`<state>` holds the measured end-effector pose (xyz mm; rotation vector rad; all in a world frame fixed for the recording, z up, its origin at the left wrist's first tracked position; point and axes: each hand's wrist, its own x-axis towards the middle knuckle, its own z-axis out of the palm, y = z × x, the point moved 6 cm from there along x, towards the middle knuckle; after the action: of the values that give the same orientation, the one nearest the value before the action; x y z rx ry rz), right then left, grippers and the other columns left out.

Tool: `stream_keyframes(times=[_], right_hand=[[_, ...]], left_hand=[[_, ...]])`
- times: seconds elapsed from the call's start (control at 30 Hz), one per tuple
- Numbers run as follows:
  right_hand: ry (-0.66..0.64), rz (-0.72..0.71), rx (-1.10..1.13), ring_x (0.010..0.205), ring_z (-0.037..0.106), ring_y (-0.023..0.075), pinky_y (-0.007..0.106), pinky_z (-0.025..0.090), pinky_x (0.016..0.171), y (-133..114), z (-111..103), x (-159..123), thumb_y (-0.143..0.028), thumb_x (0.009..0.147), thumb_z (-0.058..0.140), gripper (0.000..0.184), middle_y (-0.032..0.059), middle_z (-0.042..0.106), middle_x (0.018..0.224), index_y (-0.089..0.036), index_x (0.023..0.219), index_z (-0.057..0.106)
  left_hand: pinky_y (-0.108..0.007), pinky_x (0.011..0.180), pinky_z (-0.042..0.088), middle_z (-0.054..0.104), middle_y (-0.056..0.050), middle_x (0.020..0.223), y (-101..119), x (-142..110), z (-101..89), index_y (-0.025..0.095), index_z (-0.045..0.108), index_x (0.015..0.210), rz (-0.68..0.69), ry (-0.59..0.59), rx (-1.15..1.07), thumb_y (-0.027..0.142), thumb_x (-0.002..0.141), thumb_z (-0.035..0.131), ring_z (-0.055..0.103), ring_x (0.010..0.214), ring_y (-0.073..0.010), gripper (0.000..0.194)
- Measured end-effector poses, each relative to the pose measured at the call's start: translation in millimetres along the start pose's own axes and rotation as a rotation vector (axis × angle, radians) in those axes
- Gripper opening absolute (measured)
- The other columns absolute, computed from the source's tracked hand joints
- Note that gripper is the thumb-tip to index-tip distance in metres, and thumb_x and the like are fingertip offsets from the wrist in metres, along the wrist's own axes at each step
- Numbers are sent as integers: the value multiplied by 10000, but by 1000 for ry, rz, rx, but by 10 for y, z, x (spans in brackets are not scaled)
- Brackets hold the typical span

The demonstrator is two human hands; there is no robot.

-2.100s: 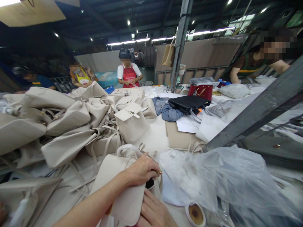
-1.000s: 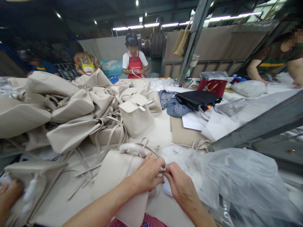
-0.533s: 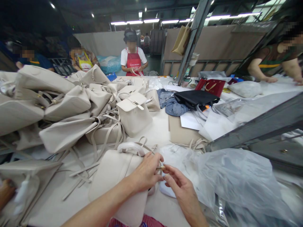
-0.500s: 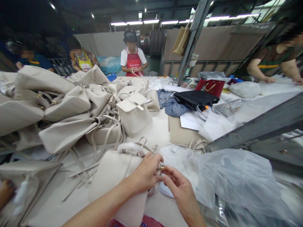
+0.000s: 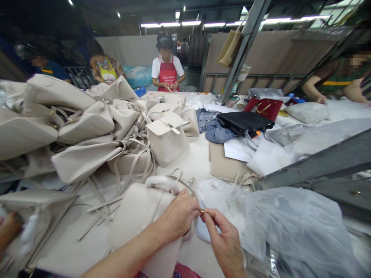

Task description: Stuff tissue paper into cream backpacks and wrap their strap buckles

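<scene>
A cream handbag (image 5: 135, 220) lies in front of me, its top handle (image 5: 162, 183) wrapped in white film. My left hand (image 5: 183, 212) rests over the bag's right side, its fingers closed on a thin cream strap (image 5: 189, 188) that arcs up behind the knuckles. Between the fingertips of both hands is a small gold metal clasp (image 5: 202, 211). My right hand (image 5: 222, 235) pinches that clasp with thumb and forefinger. How the clasp joins the strap is hidden by the fingers.
A heap of cream handbags (image 5: 84, 119) fills the left. Crumpled clear plastic (image 5: 292, 224) lies at the right, below a slanting metal beam (image 5: 315, 154). Farther back are a black bag (image 5: 246, 120) and blue cloth (image 5: 217, 131). Another person's hand (image 5: 10, 227) shows at lower left.
My right hand has turned and lowered slightly, and the gold clasp shows more plainly between the fingertips. My left hand has shifted little. The whole view has slid slightly.
</scene>
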<state>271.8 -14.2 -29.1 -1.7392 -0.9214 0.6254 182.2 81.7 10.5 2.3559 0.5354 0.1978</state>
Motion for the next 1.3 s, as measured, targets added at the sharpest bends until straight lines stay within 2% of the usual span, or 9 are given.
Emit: stream_keyframes(times=[0.13,0.23,0.33,0.57,0.7,0.83,1.07,1.2,1.3], right_hand=[[58,-161,-292,612,573,165,260,433,620,-49,-15,42,-349,847,476,236,17,620,639,-217,707,614],[20,14,-480,513,537,178,278,387,537,163,-36,61,-400,858,415,323,10,571,532,-235,619,557],[-70,170,-262,543,569,181,271,412,545,278,-48,30,-482,912,283,458,17,597,551,-231,638,552],[-225,64,-70,576,539,153,251,416,586,9,60,12,-492,891,411,419,-15,569,562,-216,602,536],[-181,78,-116,837,648,221,324,481,786,257,-42,86,-445,855,456,312,50,716,891,-215,898,664],[-15,39,-190,1040,622,268,390,468,907,175,-201,271,-475,820,505,388,85,687,1139,-222,1071,658],[-173,-431,-282,1084,590,256,395,465,933,-959,510,329,-277,793,626,502,108,654,1175,-188,1277,528],[-228,-566,-446,852,610,232,362,497,766,-1100,956,164,-83,798,536,364,70,679,902,-183,1145,582],[-197,-589,-418,852,592,220,338,489,745,-1085,1020,-10,-72,812,504,255,56,657,900,-215,995,609]], left_hand=[[-426,1067,315,610,2,736,18,-7,34,170,578,769,64,24,86,103,847,496,579,798,-148,132],[-437,1083,294,619,-13,761,40,-41,59,167,578,786,128,64,152,105,848,490,578,830,-158,124],[-451,1102,264,623,-20,776,32,-61,93,174,576,791,152,88,175,104,850,469,579,850,-161,141],[-450,1084,291,604,-20,741,-5,-22,95,176,556,733,151,80,193,101,834,459,574,799,-163,159],[-435,1081,298,653,-56,875,133,-94,5,164,590,855,205,51,165,140,844,503,587,913,-185,91],[-343,956,427,616,-121,1118,358,-327,-193,145,512,1166,335,152,106,174,831,534,550,1035,-212,337],[-226,657,474,620,-50,783,127,-1060,-507,190,554,990,299,502,63,78,858,421,576,728,-148,219],[-188,655,478,608,-15,765,-174,-1373,-683,205,558,869,199,625,37,85,862,476,586,713,-118,145],[-214,663,485,597,-10,739,-321,-1413,-873,200,532,733,93,741,100,149,848,529,589,723,-134,126]])
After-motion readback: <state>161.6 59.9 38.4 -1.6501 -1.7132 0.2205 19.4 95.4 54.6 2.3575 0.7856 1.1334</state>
